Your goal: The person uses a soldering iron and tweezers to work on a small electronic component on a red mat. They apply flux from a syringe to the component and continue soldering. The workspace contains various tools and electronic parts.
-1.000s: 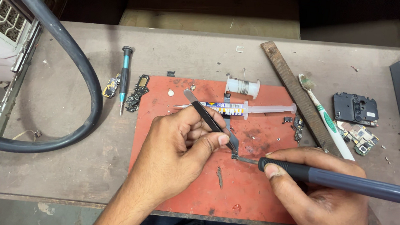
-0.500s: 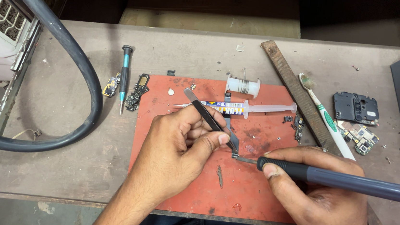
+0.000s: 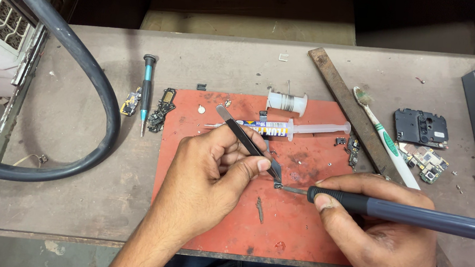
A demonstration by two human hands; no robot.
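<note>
My left hand is pinching tweezers on a tiny part (too small to identify) at mid-frame. My right hand is gripping the soldering iron, tip touching it; the joint is probably unfinished.

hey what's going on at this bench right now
A person is doing fine soldering on a red mat. The left hand pinches tweezers whose tips press a tiny part onto the mat. The right hand holds a soldering iron with its tip right at that part. A flux syringe, a solder spool, a screwdriver and a toothbrush lie nearby.
</note>
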